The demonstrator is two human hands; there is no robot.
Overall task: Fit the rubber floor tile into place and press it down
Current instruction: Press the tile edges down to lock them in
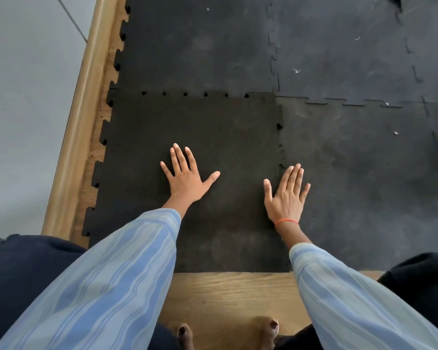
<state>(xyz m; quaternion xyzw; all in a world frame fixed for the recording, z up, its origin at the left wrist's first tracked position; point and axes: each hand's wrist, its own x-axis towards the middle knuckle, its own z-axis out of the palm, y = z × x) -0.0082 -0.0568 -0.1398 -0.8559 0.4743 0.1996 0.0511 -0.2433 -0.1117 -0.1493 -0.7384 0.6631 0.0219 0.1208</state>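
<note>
1. While both palms lie flat, the left hand [185,178] rests near the middle of the black rubber floor tile [192,137], fingers spread wide and thumb pointing right.
2. The right hand [286,195] lies on the tile's right edge, over the toothed seam with the neighbouring tile [364,173]; its fingers are close together, thumb apart.
3. The tile sits in the near-left corner of the laid mat, its far edge meeting another tile [200,46], small gaps showing along that seam.
4. Bare wooden floor [233,294] lies below the tile's near edge, and a wooden skirting [79,117] runs along the left.
5. Striped blue sleeves [116,279] cover both forearms; an orange thread [285,221] circles the right wrist.
</note>
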